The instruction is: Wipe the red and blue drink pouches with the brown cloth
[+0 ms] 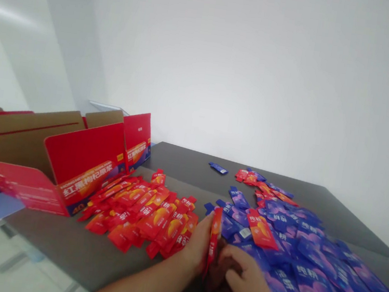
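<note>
My left hand (199, 239) is closed around a red sachet (215, 232), held upright and edge-on at the near side of the table. Whether more than one sachet is in that grip I cannot tell. Just to its right, my right hand (243, 273) has its fingers curled in against dark brown crumpled material (220, 277); what they hold is hidden. A heap of red sachets (156, 208) lies left of my hands. Blue-purple sachets (311, 271) spread in a large pile to the right, with a loose red sachet (262, 231) on top.
Open red cartons (89, 164) with brown insides stand along the left side. More red sachets (248, 176) lie mixed with blue ones farther back, and a single blue sachet (218, 168) lies apart. The dark table (181, 161) ends at a white wall (249, 76).
</note>
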